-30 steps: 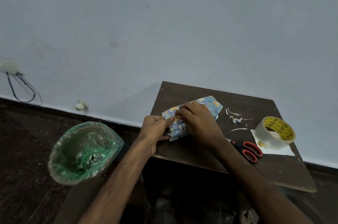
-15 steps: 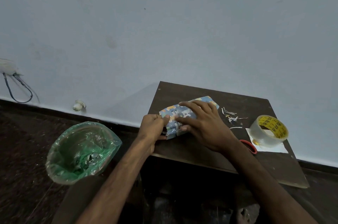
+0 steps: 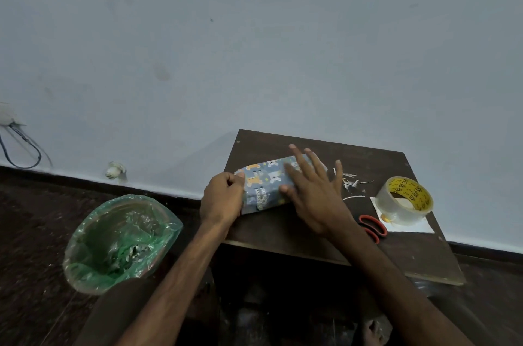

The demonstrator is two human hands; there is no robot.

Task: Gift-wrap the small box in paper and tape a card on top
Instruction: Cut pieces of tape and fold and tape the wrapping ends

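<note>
The small box [image 3: 264,186], wrapped in blue paper with cartoon animals, lies on the dark wooden table [image 3: 283,232]. My left hand [image 3: 223,194] grips the box's left end, fingers curled over the folded paper. My right hand [image 3: 312,190] lies flat with spread, straight fingers across the box's right part. A roll of clear tape with a yellow core [image 3: 406,200] stands on a white card [image 3: 407,225] at the table's right. Red-handled scissors [image 3: 373,225] lie partly hidden behind my right forearm.
Thin white paper scraps [image 3: 351,181] lie scattered right of the box. A bin lined with a green bag [image 3: 121,241] stands on the floor left of the table. The wall runs close behind the table. A cable [image 3: 22,147] hangs at far left.
My right hand has straightened and spread its fingers and slid rightward across the box top, uncovering more of the paper. My left hand stays on the left end.
</note>
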